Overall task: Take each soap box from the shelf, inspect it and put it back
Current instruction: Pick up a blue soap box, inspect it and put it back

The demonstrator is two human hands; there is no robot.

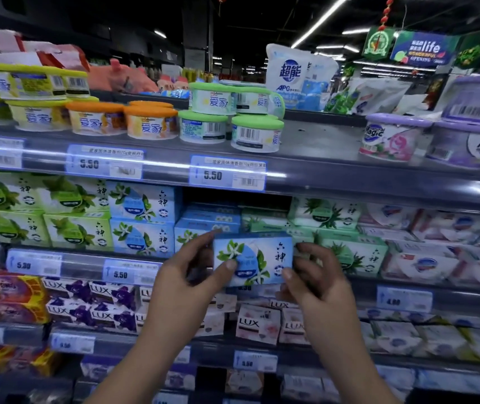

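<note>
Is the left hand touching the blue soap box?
Touching. The head view shows the left hand pinching the blue soap box: thumb on its front, fingers over its top left corner.

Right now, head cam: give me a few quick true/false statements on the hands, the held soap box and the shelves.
1. The left hand and the right hand both hold the blue soap box. True.
2. The held box shows its barcode side to the camera. False: its front, with a white flower, faces the camera.
3. Green-lidded tubs stand on the upper shelf above it. True.
4. The LUX boxes sit higher than the tubs. False: they sit lower, below the held box.
</note>
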